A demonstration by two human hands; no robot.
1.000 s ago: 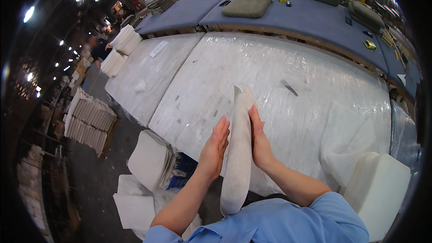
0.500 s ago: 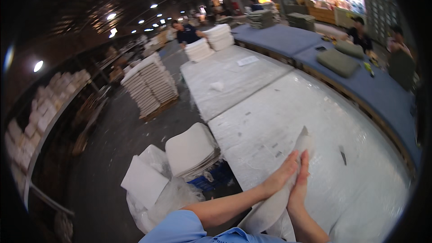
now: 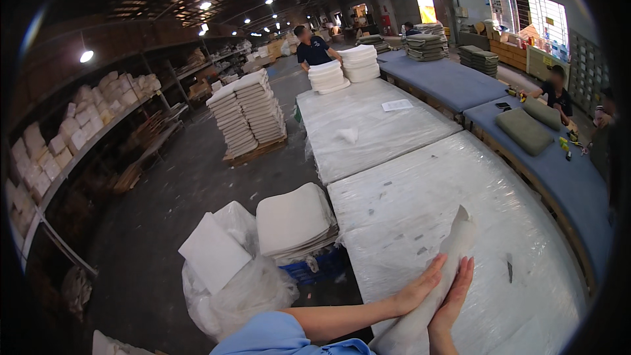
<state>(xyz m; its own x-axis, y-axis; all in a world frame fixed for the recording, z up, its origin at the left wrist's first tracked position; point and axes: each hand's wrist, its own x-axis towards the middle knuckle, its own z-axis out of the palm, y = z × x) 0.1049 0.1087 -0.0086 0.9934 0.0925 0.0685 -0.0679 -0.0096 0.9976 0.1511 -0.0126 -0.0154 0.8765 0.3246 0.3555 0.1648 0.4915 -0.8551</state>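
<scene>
A long white fabric pad (image 3: pixel 455 242) stands on edge over the plastic-covered table (image 3: pixel 420 190), at the lower right of the head view. My left hand (image 3: pixel 419 287) presses flat against its left face. My right hand (image 3: pixel 455 297) lies flat against its right face, so the pad is squeezed between both palms. The pad's lower end (image 3: pixel 402 336) runs down toward my body, and its upper tip points away from me. My blue sleeve (image 3: pixel 276 335) shows at the bottom edge.
A stack of white pads (image 3: pixel 294 219) sits on a blue crate left of the table, beside a clear bag (image 3: pixel 230 289) and a white slab (image 3: pixel 211 250). A small dark tool (image 3: pixel 509 268) lies on the plastic. Beyond are a pallet stack (image 3: pixel 248 113), shelves (image 3: pixel 72 131), green cushions (image 3: pixel 524 130) and other people (image 3: pixel 314 47).
The view has swung to the left, toward the aisle and shelves. The pad stays pressed between my palms, now lower and further right in the picture.
</scene>
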